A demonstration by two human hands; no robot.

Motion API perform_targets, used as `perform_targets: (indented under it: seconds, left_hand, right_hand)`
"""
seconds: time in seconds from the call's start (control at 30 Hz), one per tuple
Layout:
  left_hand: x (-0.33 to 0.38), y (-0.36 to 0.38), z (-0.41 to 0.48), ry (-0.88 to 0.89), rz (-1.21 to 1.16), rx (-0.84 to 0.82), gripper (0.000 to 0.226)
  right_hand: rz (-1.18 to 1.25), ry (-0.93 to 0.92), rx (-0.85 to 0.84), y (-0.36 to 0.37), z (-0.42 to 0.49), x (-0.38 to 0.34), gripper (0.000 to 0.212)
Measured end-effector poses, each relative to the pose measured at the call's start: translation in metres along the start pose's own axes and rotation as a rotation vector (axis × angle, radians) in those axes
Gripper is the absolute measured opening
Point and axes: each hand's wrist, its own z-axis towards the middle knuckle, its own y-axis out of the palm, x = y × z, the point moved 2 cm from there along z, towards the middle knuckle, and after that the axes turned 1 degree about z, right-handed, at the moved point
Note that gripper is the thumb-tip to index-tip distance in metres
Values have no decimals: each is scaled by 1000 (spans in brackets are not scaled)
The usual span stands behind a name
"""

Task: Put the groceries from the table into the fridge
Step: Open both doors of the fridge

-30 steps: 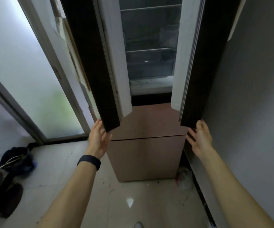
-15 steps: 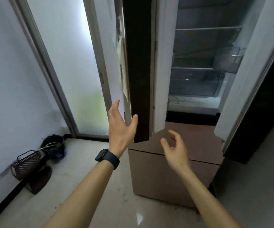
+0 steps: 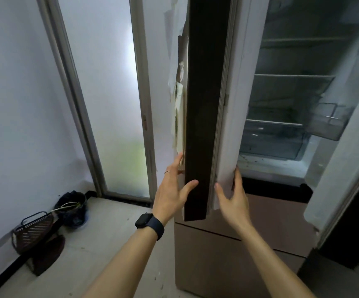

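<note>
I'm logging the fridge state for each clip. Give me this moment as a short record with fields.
left door: open, seen nearly edge-on
right door: open
shelves: nothing visible on them
left hand: fingers straight, against the left door's dark outer face
right hand: pinches the left door's white inner edge, near the bottom corner

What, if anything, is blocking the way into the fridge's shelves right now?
Nothing visible. Both upper doors stand open: the left door, edge-on, between the left hand and right hand, and the right door off to the right. The shelves look bare. No groceries are in view.
</note>
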Motion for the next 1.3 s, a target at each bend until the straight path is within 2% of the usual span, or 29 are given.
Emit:
perform_targets:
  seconds: [0.17,0.3,0.4,0.53,0.7,0.87,1.1,1.23,1.3]
  left_hand:
    - [-29,-41,-6,-65,-19,28,84]
    - [-57,-80,-15,-185,56,191,80]
    - [-64,-99,-24,-193,130,307,72]
    - [-62,-100,-25,-122,81,262,73]
    - [-82,-104,-1,-204,45,247,81]
    - [-113,-121,18,-265,-43,227,74]
    - [-131,-128,35,-344,88,208,68]
    - [-125,-128,32,-355,63,198,68]
    - [-123,-131,32,-380,9,195,70]
  right_hand:
    - [-150,-170,-32,26,-27,-5,74]
    - [-379,-381,-42,51,-33,-6,68]
    - [-536,-479,-65,72,-24,2,66]
    - [-679,-599,-84,102,-11,6,64]
    - [-694,-812,-12,149,-2,-3,67]
    - [-683,-762,-14,194,-1,-22,75]
    - [-778,-668,-55,226,-3,-41,76]
    - [-750,-691,-173,212,-4,-42,79]
    - [-636,-678,-267,200,-5,-44,76]
